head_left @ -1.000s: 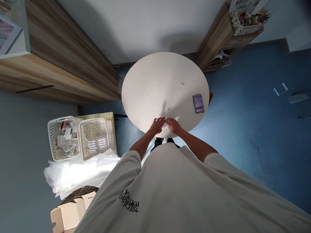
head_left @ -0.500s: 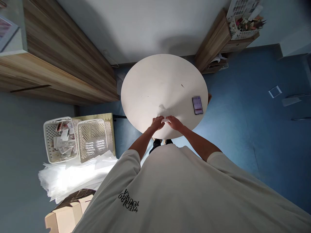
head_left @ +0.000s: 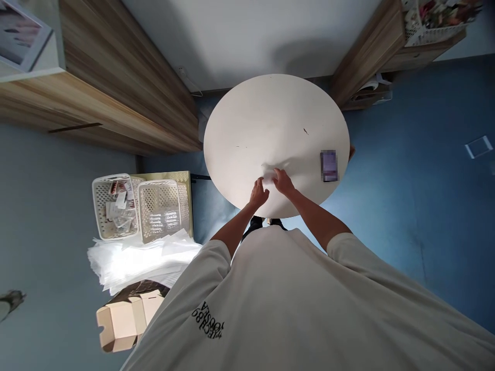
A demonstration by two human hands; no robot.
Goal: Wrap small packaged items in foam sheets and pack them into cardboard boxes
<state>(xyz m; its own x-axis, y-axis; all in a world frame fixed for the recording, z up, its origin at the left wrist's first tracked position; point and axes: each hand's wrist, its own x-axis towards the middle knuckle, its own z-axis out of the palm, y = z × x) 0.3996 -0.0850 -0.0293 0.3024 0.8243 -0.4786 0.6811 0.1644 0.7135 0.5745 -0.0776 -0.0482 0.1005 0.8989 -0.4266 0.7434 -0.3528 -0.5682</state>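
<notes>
A small, pale, thin piece (head_left: 268,178), like paper or film, is near the front of the round white table (head_left: 240,118); its exact kind is too small to make out. My right hand (head_left: 284,182) has its fingers closed on the right side of this piece. To the lower left, my left hand (head_left: 259,193) has its thumb and fingers apart, with fingertips close to the piece's left edge. Whether they touch it I cannot tell. A purple, pixelated rectangular item (head_left: 329,166) lies at the table's right side.
At left are two white perforated baskets (head_left: 116,206) (head_left: 158,214) holding packets and clear plastic pieces. Below them are a stack of white sheets (head_left: 143,257) and an open cardboard box (head_left: 124,322). Wooden cabinets (head_left: 154,77) (head_left: 367,51) flank the table at the back.
My left hand has opened and moved away from the pale piece. My right hand has moved forward with its fingers on the piece. The whole view has shifted slightly.
</notes>
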